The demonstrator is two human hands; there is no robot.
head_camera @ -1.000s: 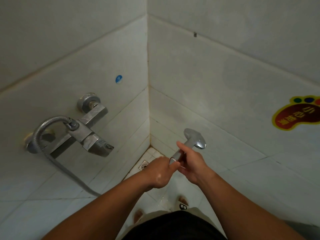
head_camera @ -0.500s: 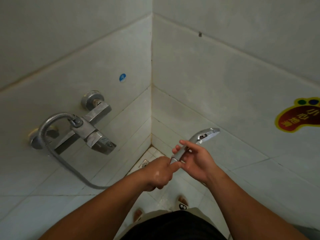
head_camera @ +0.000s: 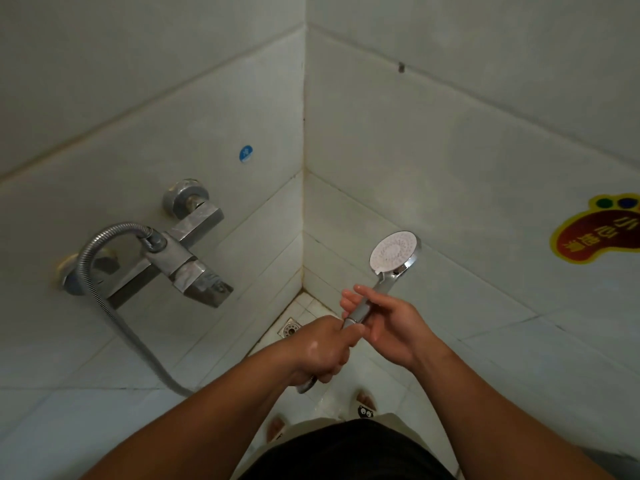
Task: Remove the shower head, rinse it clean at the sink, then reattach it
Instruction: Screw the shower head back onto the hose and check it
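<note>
The chrome shower head (head_camera: 393,252) points up and right, with its white spray face turned toward me. My right hand (head_camera: 384,323) holds its handle between thumb and fingers, the fingers fairly straight. My left hand (head_camera: 323,351) grips the hose end just below the handle, and the hose nut shows under that fist. The metal hose (head_camera: 104,299) loops from the wall mixer tap (head_camera: 187,258) down to the floor and back up to my left hand.
Two tiled walls meet in a corner straight ahead. A floor drain (head_camera: 290,329) sits in that corner. A blue round sticker (head_camera: 245,154) is on the left wall and a foot-shaped warning sticker (head_camera: 599,233) on the right wall. My feet in slippers (head_camera: 365,407) stand below.
The shower head has turned in my right hand, so its white spray face now faces me instead of its chrome back. My left hand stays gripped on the hose end.
</note>
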